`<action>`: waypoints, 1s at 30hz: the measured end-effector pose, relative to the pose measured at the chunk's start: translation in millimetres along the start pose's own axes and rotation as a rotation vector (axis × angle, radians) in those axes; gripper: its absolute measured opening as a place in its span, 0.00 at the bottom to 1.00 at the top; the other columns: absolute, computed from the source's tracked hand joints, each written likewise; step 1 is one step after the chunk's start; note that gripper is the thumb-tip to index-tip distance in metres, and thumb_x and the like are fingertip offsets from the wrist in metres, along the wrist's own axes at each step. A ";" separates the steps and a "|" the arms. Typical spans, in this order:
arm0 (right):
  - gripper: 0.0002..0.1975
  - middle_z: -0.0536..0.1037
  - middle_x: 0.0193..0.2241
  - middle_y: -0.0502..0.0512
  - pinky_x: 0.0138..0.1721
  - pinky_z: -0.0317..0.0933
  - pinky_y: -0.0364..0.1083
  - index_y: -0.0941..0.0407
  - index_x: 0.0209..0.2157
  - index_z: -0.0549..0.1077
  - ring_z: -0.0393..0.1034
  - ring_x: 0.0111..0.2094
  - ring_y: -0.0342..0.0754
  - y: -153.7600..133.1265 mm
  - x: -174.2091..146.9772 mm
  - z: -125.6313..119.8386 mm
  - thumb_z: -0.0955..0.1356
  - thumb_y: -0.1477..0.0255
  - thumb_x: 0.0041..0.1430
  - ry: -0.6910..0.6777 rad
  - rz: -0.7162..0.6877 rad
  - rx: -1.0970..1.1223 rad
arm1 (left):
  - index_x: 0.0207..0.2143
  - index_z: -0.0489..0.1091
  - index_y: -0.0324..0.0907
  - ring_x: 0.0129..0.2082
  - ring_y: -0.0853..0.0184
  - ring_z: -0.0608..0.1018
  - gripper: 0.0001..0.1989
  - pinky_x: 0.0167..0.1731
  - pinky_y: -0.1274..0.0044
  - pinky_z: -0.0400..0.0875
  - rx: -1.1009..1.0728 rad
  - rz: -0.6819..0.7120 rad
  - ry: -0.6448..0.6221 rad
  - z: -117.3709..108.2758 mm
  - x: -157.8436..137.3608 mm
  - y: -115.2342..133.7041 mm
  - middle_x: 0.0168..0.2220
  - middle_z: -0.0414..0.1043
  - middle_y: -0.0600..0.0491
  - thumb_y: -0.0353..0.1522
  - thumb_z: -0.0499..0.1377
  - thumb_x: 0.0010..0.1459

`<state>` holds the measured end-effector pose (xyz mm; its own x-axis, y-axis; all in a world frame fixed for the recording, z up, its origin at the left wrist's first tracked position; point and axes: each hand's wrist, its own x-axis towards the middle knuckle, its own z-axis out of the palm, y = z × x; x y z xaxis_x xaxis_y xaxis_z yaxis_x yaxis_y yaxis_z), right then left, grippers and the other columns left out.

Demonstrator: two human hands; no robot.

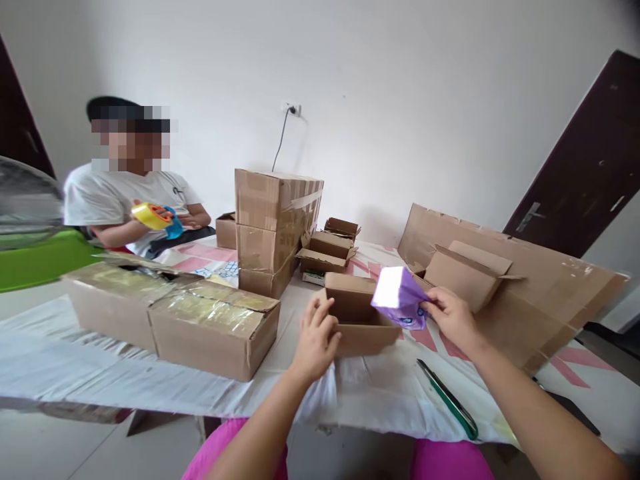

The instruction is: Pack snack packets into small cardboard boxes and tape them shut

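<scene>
My right hand [453,317] pinches the edge of a shiny purple packet [405,307], which it holds up over the right end of a small open cardboard box [363,339]. Glare whitens the packet's top, and I cannot make out what is inside it. At the box's left end my left hand [317,337] grips the corner, fingers over the edge and thumb in front. The part of the box's inside that shows has bare brown walls. A green box cutter [447,400] lies on the table, below the packet.
Taped cardboard boxes [200,333] stand at the left, with a tall box stack [257,233] behind. Further open boxes [327,250] sit at the back. A large cardboard sheet [550,293] leans at the right. Across the table a person [130,200] holds yellow tape [147,215].
</scene>
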<state>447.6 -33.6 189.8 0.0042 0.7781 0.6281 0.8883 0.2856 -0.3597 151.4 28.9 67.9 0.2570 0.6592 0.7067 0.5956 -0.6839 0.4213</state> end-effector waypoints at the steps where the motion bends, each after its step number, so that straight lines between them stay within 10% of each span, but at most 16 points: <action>1: 0.07 0.76 0.31 0.53 0.36 0.65 0.46 0.54 0.32 0.73 0.72 0.33 0.49 1.8 -1.8 -2.1 0.66 0.65 0.57 0.044 0.023 0.060 | 0.39 0.71 0.42 0.68 0.44 0.48 0.08 0.59 0.48 0.53 0.047 -0.050 0.038 -3.7 3.4 -7.2 0.63 0.59 0.46 0.26 0.54 0.58; 7: 0.06 0.77 0.37 0.56 0.37 0.69 0.47 0.54 0.35 0.74 0.73 0.38 0.50 4.2 -40.9 15.9 0.66 0.68 0.59 0.179 -0.075 0.086 | 0.51 0.69 0.44 0.68 0.47 0.50 0.17 0.63 0.49 0.40 -0.026 -0.130 0.244 5.5 -4.6 2.4 0.62 0.61 0.43 0.25 0.51 0.61; 11: 0.07 0.76 0.39 0.56 0.42 0.69 0.48 0.52 0.39 0.74 0.73 0.41 0.50 -13.4 -79.2 33.8 0.66 0.74 0.61 0.154 -0.254 -0.022 | 0.64 0.53 0.45 0.64 0.52 0.60 0.33 0.61 0.60 0.57 -0.747 -0.007 -0.068 25.3 -26.4 45.5 0.65 0.55 0.42 0.38 0.59 0.59; 14: 0.11 0.75 0.42 0.57 0.46 0.68 0.51 0.50 0.44 0.73 0.71 0.44 0.51 -22.8 -104.5 50.4 0.68 0.73 0.59 0.202 -0.290 0.007 | 0.64 0.50 0.44 0.59 0.51 0.67 0.42 0.57 0.62 0.63 -1.166 -0.264 -0.188 34.0 -33.1 64.2 0.61 0.61 0.42 0.44 0.64 0.52; 18: 0.28 0.66 0.55 0.63 0.49 0.67 0.56 0.51 0.57 0.62 0.66 0.53 0.57 -22.7 -129.4 85.3 0.69 0.60 0.57 0.389 0.035 0.341 | 0.59 0.56 0.46 0.57 0.54 0.69 0.37 0.56 0.66 0.64 -1.239 -0.466 -0.057 35.5 -28.3 64.3 0.58 0.64 0.46 0.43 0.66 0.50; 24: 0.29 0.75 0.43 0.57 0.32 0.71 0.47 0.50 0.59 0.58 0.74 0.35 0.50 -11.2 -161.9 137.9 0.64 0.53 0.60 0.050 0.421 0.948 | 0.60 0.54 0.46 0.55 0.52 0.71 0.41 0.52 0.65 0.69 -1.175 -0.397 -0.127 42.9 -37.4 63.4 0.57 0.65 0.45 0.44 0.67 0.48; 30: 0.27 0.76 0.38 0.54 0.32 0.68 0.47 0.50 0.53 0.65 0.70 0.29 0.47 0.3 -126.8 120.2 0.69 0.53 0.56 0.338 0.472 0.942 | 0.65 0.48 0.47 0.65 0.51 0.59 0.41 0.62 0.63 0.57 -1.172 -0.259 -0.171 57.2 -8.5 78.2 0.67 0.52 0.45 0.44 0.63 0.54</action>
<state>392.2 -65.0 27.2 0.5028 0.7694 0.3940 0.0596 0.4239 -0.9038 239.3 -12.3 62.3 0.3819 0.7906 0.4786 -0.3838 -0.3354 0.8603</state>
